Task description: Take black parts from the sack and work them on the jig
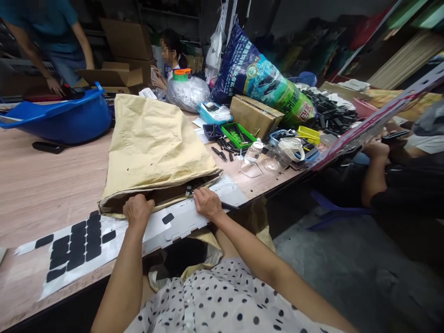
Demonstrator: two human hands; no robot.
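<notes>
My left hand (138, 209) is curled at the near mouth of the yellow sack (156, 134); cannot tell whether it grips anything. My right hand (207, 202), fingertips bunched, is at the mouth's lip, just beside a small dark-and-pale cylinder (188, 191); hold on either unclear. Farther back, the creased sack body lies flattish on the tabletop (69, 185). Judged: pliable, fairly light, not fragile; lip the best hold.

Left grip (138, 209), right grip (207, 202) curled; arms (120, 273) outstretched
</notes>
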